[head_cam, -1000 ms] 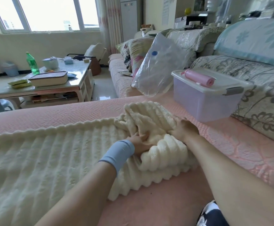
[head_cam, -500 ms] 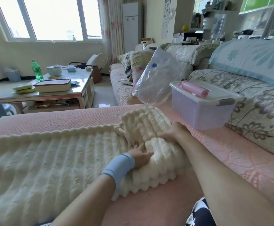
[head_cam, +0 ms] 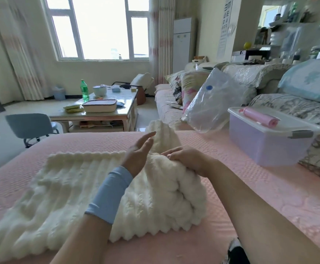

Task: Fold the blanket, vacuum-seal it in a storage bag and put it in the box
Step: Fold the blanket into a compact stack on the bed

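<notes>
Stretching leftward across the pink cover (head_cam: 250,187), the blanket (head_cam: 69,187) lies flat, its long axis running left to right, and is bunched into a thick fold at its right end. The left hand (head_cam: 139,155) hovers open, fingers straight, just above that fold. The right hand (head_cam: 185,159) grips the fold's top. The bag (head_cam: 210,105) and box (head_cam: 266,141) sit further right, nearer the right hand.

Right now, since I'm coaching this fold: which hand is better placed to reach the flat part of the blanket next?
Probably left. The left hand is open and free, beside the flat stretch of blanket; the right hand grips its folded end.
</notes>
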### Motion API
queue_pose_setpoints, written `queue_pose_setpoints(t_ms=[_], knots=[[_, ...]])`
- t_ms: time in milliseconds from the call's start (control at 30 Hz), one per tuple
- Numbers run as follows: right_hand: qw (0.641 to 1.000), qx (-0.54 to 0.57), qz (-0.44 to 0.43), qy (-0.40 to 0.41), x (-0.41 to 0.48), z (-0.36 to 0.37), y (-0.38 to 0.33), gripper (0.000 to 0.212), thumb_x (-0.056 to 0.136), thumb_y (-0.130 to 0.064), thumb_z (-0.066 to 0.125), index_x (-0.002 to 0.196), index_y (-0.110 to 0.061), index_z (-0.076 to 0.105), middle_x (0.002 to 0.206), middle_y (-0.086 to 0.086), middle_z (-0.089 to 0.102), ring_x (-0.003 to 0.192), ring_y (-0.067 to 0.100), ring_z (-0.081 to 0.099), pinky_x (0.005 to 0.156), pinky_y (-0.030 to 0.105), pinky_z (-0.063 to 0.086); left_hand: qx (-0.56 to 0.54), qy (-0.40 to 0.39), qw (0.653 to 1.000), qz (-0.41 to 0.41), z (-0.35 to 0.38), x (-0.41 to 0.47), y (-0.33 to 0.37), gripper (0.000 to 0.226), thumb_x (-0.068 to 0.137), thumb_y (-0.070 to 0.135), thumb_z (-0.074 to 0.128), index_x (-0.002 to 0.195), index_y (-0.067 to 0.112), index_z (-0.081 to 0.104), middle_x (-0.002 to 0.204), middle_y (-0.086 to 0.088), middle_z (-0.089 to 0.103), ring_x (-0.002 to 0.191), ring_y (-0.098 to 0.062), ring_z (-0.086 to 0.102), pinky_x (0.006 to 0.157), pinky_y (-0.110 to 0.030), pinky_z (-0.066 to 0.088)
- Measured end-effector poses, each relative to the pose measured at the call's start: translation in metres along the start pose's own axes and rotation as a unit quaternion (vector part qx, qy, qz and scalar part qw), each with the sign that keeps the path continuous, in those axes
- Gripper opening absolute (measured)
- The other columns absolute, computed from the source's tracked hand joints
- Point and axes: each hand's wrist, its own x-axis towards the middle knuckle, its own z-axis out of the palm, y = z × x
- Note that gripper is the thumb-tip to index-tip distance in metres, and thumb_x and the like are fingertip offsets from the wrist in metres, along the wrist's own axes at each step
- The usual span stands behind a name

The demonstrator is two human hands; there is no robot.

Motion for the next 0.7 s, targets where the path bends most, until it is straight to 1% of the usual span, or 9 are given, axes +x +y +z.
queue_pose_setpoints(t_ms=[133,200,267,333,433,500,567,633,700], knots=[[0.996,-0.027,-0.048,0.073,0.018,0.016,0.012,0.023,0.089,-0.002,0.062,0.1,-0.015,0.078,0.095,0.003,0.076,0.083,0.013,0.068,0.072,0.02,0.054,0.17,-0.122,0.976,-0.061,-0.001,-0.013,-0.032,0.044,0.102,0.032,0.043,0.145,0.033,0.037,0.157,0.004,0.027,0.146,-0.012,0.017,0.12,-0.034,0.012],[0.965,-0.202,-0.065,0.155,0.029,0.015,0.025,0.037,0.083,-0.017,0.072,0.119,-0.024,0.071,0.117,0.001,0.072,0.104,0.014,0.066,0.091,0.027,0.053,0.211,-0.171,0.951,-0.146,-0.012,-0.014,-0.04,0.045,0.102,0.03,0.043,0.147,0.023,0.039,0.158,-0.002,0.025,0.147,-0.018,0.019,0.119,-0.032,0.013],[0.915,-0.388,-0.019,0.11,0.039,0.02,0.042,0.071,0.082,-0.04,0.074,0.147,-0.036,0.046,0.158,0.003,0.038,0.143,0.023,0.037,0.117,0.044,0.032,0.217,-0.212,0.925,-0.231,-0.026,-0.013,-0.039,0.047,0.102,0.023,0.044,0.147,0.016,0.038,0.158,-0.004,0.027,0.146,-0.02,0.022,0.119,-0.029,0.015],[0.9,-0.434,0.045,0.019,0.05,0.034,0.056,0.089,0.084,-0.059,0.066,0.157,-0.044,0.017,0.169,0.001,-0.002,0.154,0.025,-0.003,0.124,0.052,0.006,0.331,-0.259,0.862,-0.284,-0.039,-0.009,-0.032,0.048,0.097,0.018,0.046,0.145,0.015,0.044,0.153,0.0,0.035,0.141,-0.02,0.032,0.117,-0.03,0.021],[0.88,-0.467,0.082,-0.024,0.067,0.056,0.064,0.1,0.069,-0.074,0.049,0.154,-0.052,0.003,0.167,-0.006,-0.016,0.154,0.024,-0.013,0.123,0.054,-0.004,0.543,-0.27,0.749,-0.267,-0.038,0.01,-0.013,0.038,0.095,0.016,0.042,0.128,0.005,0.058,0.119,-0.005,0.057,0.096,-0.02,0.056,0.089,-0.029,0.041],[0.883,-0.459,0.094,-0.028,0.073,0.059,0.059,0.105,0.059,-0.074,0.043,0.154,-0.053,0.005,0.168,-0.007,-0.011,0.154,0.024,-0.009,0.122,0.056,0.0,0.595,-0.168,0.756,-0.213,-0.028,0.036,-0.007,0.036,0.097,0.016,0.037,0.123,0.006,0.059,0.122,-0.01,0.06,0.101,-0.025,0.058,0.085,-0.033,0.044],[0.893,-0.441,0.089,-0.028,0.076,0.054,0.057,0.11,0.051,-0.076,0.038,0.155,-0.049,0.012,0.169,-0.004,0.0,0.155,0.024,0.0,0.122,0.054,0.006,0.58,-0.069,0.797,-0.151,-0.016,0.055,-0.018,0.043,0.095,0.019,0.035,0.134,0.013,0.052,0.139,-0.009,0.052,0.124,-0.028,0.05,0.098,-0.038,0.043],[0.904,-0.422,0.064,0.019,0.079,0.05,0.059,0.104,0.054,-0.076,0.035,0.152,-0.045,0.027,0.165,-0.002,0.022,0.151,0.024,0.019,0.121,0.052,0.017,0.574,-0.035,0.809,-0.12,-0.006,0.054,-0.051,0.052,0.099,0.03,0.028,0.15,0.023,0.029,0.159,-0.004,0.024,0.146,-0.027,0.021,0.115,-0.046,0.025],[0.912,-0.393,0.029,0.114,0.084,0.048,0.065,0.077,0.07,-0.068,0.039,0.141,-0.04,0.046,0.15,-0.005,0.046,0.139,0.022,0.038,0.116,0.05,0.025,0.541,-0.048,0.826,-0.15,-0.003,0.043,-0.091,0.058,0.101,0.043,0.02,0.155,0.029,0.005,0.163,0.0,-0.003,0.15,-0.025,-0.004,0.12,-0.047,0.002]])
